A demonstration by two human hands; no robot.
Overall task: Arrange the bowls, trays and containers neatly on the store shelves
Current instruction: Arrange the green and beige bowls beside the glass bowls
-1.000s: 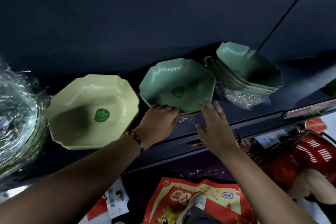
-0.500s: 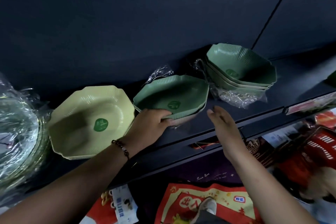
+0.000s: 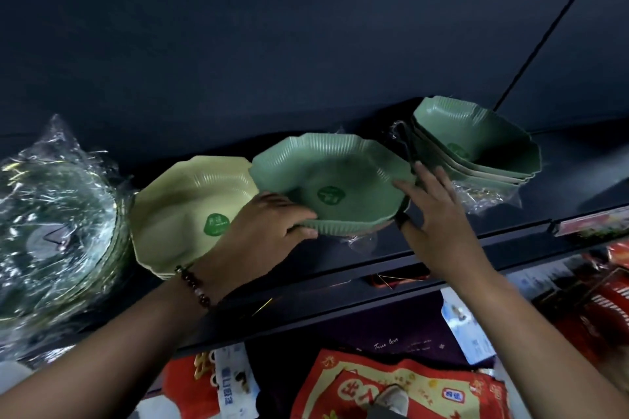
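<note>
A dark green octagonal ribbed bowl (image 3: 340,177) with a green sticker sits mid-shelf, its left rim overlapping a pale yellow-green bowl (image 3: 185,211). My left hand (image 3: 265,231) grips the green bowl's front-left rim, thumb over the edge. My right hand (image 3: 432,214) rests flat with fingers spread against the bowl's right rim. To the right stands a tilted stack of green bowls (image 3: 476,143) in loose clear wrap.
A plastic-wrapped stack of plates (image 3: 51,214) fills the shelf's left end. The dark shelf (image 3: 459,248) has a front lip with a price strip (image 3: 595,224) at right. Red packaged goods (image 3: 391,388) lie below the shelf. A dark back panel rises behind the bowls.
The green bowl has shifted left, now overlapping the yellow bowl. My right hand rose from the shelf edge to the bowl's right rim. My left hand keeps its grip.
</note>
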